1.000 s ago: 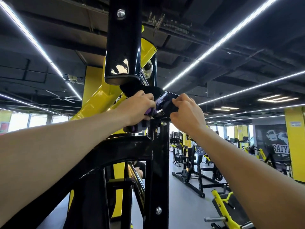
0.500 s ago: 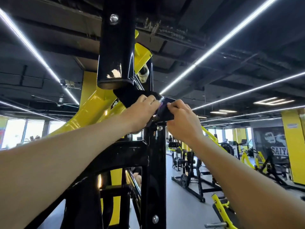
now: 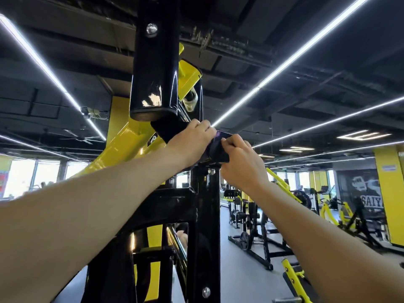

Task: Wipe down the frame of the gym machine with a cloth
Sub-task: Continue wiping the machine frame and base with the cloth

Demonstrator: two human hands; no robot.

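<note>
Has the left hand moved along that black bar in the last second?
Yes. The left hand has slid up the black bar, nearer the hanging black post.

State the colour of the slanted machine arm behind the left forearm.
Bright yellow; the slanted arm shows clearly in the head view.

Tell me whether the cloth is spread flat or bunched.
Bunched: the dark cloth is gathered between the left hand and right hand.

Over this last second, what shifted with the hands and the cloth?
The left hand slid up and over the black frame piece, closing on the right hand. Both still hold the purple-black cloth there; the black post is unmoved.
</note>
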